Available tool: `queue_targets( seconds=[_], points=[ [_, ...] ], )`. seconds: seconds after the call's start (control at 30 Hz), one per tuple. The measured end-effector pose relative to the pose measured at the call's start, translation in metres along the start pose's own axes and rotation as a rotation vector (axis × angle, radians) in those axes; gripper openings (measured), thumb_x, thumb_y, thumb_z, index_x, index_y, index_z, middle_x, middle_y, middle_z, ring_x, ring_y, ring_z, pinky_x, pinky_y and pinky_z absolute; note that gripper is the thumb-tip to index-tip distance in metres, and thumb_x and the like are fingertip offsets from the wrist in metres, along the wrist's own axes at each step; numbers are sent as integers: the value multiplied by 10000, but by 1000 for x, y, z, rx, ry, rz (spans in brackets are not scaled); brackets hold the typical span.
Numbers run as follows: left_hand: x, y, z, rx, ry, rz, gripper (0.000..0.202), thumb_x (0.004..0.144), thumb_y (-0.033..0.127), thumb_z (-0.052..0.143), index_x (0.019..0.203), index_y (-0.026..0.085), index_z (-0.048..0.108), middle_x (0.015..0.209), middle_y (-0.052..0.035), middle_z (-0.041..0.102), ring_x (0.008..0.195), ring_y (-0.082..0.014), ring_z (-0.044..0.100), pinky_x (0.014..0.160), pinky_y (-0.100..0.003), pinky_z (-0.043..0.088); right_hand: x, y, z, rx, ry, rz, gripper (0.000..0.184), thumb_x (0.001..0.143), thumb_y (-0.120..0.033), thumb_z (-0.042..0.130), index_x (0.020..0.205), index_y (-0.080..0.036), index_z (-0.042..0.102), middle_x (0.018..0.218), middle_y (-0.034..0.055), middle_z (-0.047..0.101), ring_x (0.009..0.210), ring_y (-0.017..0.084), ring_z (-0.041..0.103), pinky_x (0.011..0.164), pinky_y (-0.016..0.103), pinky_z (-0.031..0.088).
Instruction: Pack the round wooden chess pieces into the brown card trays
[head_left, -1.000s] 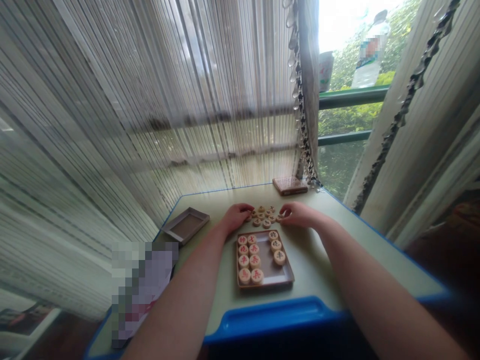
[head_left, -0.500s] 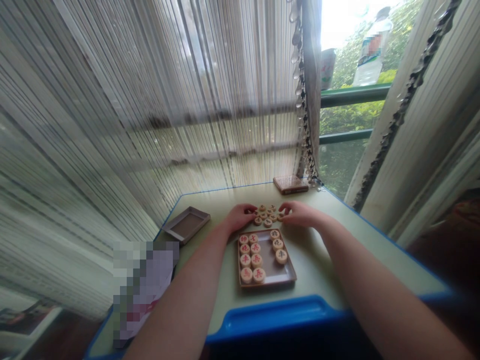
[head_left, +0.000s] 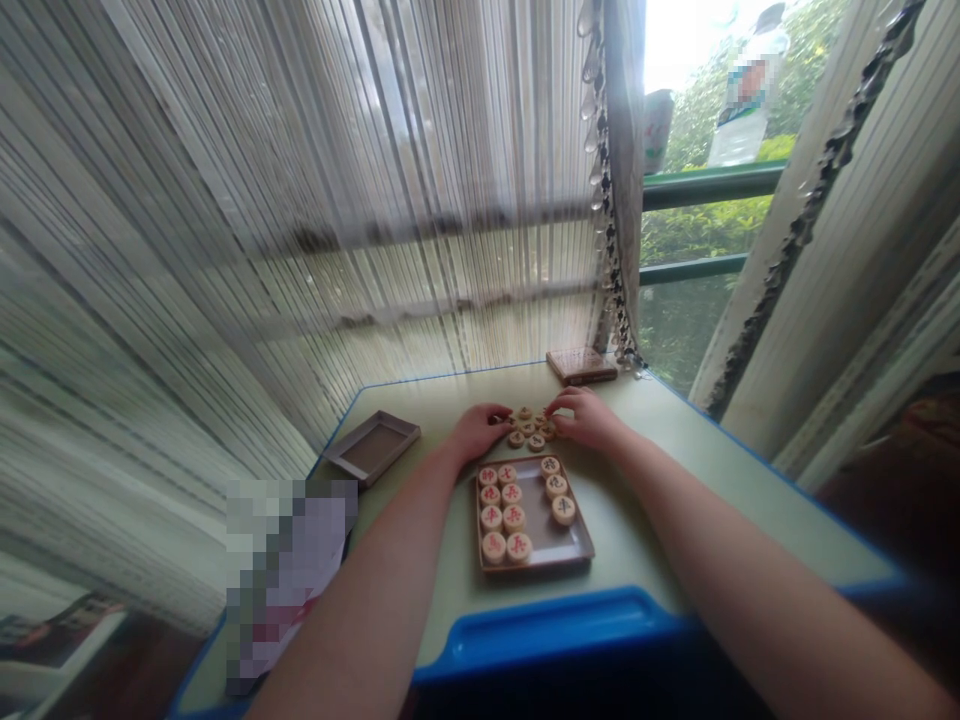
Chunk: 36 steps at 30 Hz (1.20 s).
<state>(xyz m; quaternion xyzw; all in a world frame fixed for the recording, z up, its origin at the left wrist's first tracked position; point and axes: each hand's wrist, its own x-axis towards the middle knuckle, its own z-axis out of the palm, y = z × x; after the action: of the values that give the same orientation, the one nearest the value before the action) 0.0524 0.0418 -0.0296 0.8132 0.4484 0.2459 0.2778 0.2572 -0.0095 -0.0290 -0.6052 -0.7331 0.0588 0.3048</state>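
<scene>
A small cluster of round xiangqi pieces (head_left: 535, 441) lies on the far part of the table, between my two hands. My left hand (head_left: 482, 430) rests at the cluster's left side, fingers curved with a gap between thumb and forefinger. On the right, my right hand (head_left: 587, 415) reaches in with bent, spread fingertips close to or touching the outer pieces; exact contact is too small to make out. Nearer me sits a shallow box tray (head_left: 536, 545). Red-marked pieces (head_left: 514, 517) stand in two columns along its left, and three black-marked pieces (head_left: 556, 486) line its right side.
An upturned box lid or second tray (head_left: 373, 447) lies at the left. A brown flat box (head_left: 581, 365) stands at the far edge. A blurred packet (head_left: 300, 580) is at the left edge. String curtains (head_left: 450, 150) hang behind, and a bottle (head_left: 745, 95) and can (head_left: 657, 130) stand by the window.
My right hand has moved left, its fingers closer in against the pieces, and the cluster's right side looks tighter. My left hand has barely moved. The tray's pieces are the same.
</scene>
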Motion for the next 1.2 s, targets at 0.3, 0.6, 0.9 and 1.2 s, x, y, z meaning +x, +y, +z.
queue_targets(
  seconds=[0.3,0.6,0.9,1.2],
  points=[
    [-1,-3,-1,-66,-20,-10,487,646,189,596,1127,116,579,1005,-77,650,797,-154,588,748,-257,475,2,11,-5,-6,44,167,398,672,-100,466,1026,-151,641,963,80,593,856,170,544,813,244,403],
    [-5,-4,-4,-111,-32,-2,474,628,107,562,1100,121,593,993,-64,655,767,-134,579,769,-265,476,2,6,5,-76,-118,22,305,777,-201,437,961,-204,680,1062,49,627,999,190,522,922,308,330],
    [-5,-2,-5,-90,45,-23,474,611,47,555,1081,95,596,984,-81,651,814,-143,588,783,-251,474,4,16,0,-185,-13,160,272,758,-229,455,890,-178,688,1004,100,642,949,233,551,853,315,384],
    [-10,7,-3,-95,-26,-34,419,656,70,530,1061,119,624,950,-66,672,813,-150,608,780,-257,480,0,2,-1,-22,-87,152,302,753,-237,504,1008,-166,649,965,66,670,864,173,593,774,248,429]
  ],
)
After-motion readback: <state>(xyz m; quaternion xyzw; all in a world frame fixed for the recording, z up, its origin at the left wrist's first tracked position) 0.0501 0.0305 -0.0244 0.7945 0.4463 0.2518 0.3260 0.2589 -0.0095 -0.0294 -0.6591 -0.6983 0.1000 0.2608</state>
